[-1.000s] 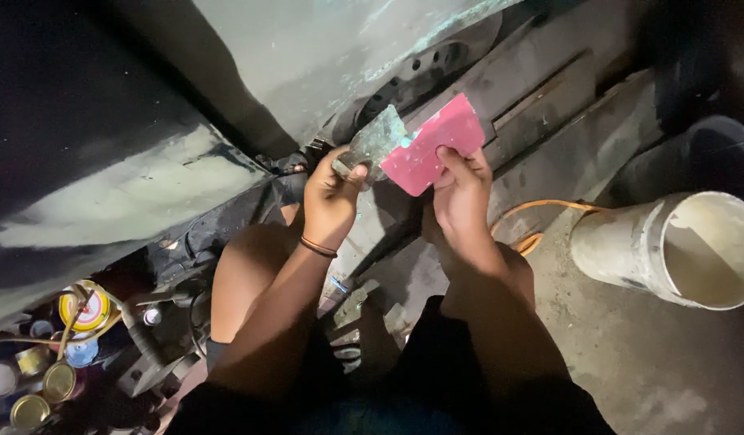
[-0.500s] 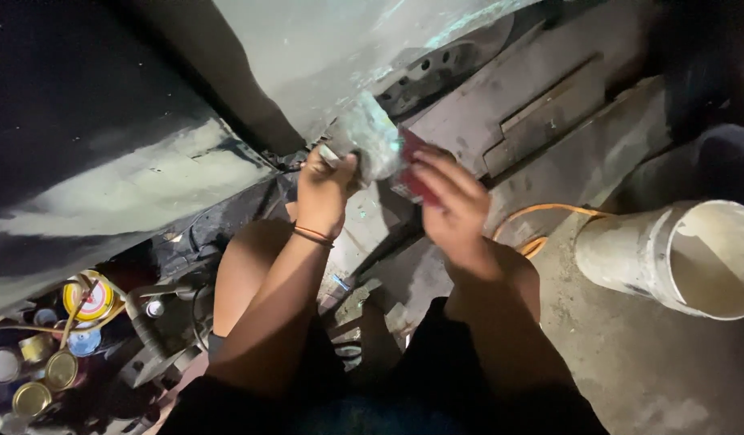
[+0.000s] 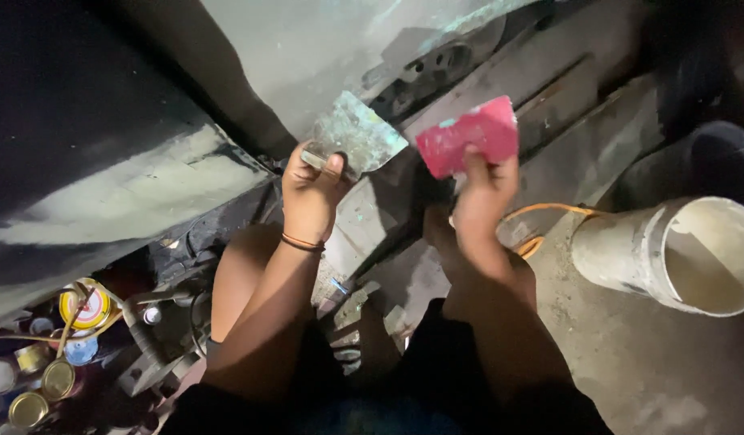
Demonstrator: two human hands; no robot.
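Putty-smeared metal scraper (image 3: 357,135) in left hand (image 3: 309,196); pink spreader (image 3: 469,135) in right hand (image 3: 483,193).

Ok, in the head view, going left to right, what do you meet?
Small round tins → left hand holding a grey scraper blade → right hand holding a pink card-like spreader → orange cord → pale bucket lying on its side.

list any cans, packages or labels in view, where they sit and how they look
Labelled tin: lower left, round lid, yellow and red.
Blue-lidded tin: just below it, small and round.
Gold-lidded cans: bottom left corner, round, plain metal tops.
White bucket: right side, lying tilted, smeared, no label visible.
No signs or screens.
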